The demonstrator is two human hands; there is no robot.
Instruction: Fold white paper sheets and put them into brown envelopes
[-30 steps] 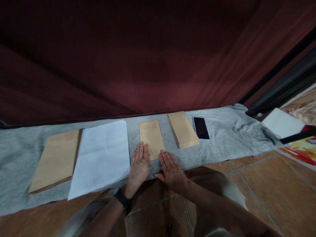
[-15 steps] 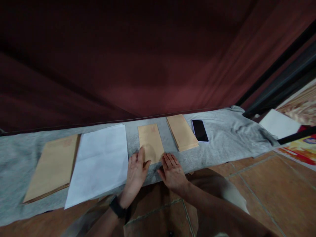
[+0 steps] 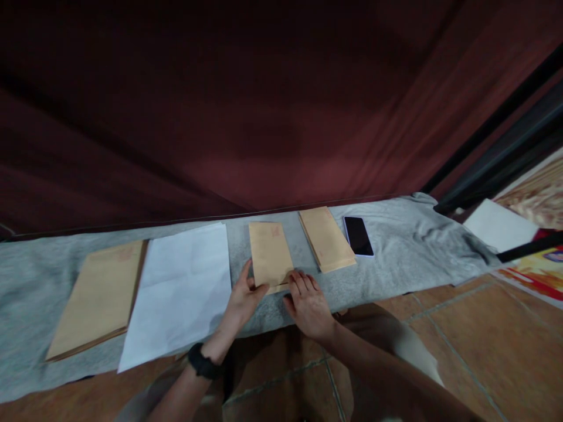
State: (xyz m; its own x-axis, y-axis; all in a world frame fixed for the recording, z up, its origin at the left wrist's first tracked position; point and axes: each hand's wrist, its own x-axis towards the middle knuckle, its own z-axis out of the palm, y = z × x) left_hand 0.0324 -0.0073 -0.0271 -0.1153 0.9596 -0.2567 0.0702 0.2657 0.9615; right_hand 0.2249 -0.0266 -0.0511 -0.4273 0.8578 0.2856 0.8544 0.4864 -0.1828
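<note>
A small brown envelope (image 3: 269, 251) lies on the grey cloth (image 3: 396, 258) in front of me. My left hand (image 3: 240, 302) pinches its near left corner, thumb on top, and that near edge is lifted a little. My right hand (image 3: 308, 305) rests flat at the near right corner, fingertips touching the envelope's edge. A black band sits on my left wrist.
A stack of small brown envelopes (image 3: 326, 237) and a dark phone (image 3: 358, 235) lie to the right. White paper sheets (image 3: 180, 290) and a stack of large brown envelopes (image 3: 99, 296) lie to the left. A dark red curtain hangs behind; tiled floor (image 3: 475, 351) is near me.
My left hand went from lying flat beside the envelope to gripping its near left corner and lifting that edge. My right hand stayed at the near right corner.
</note>
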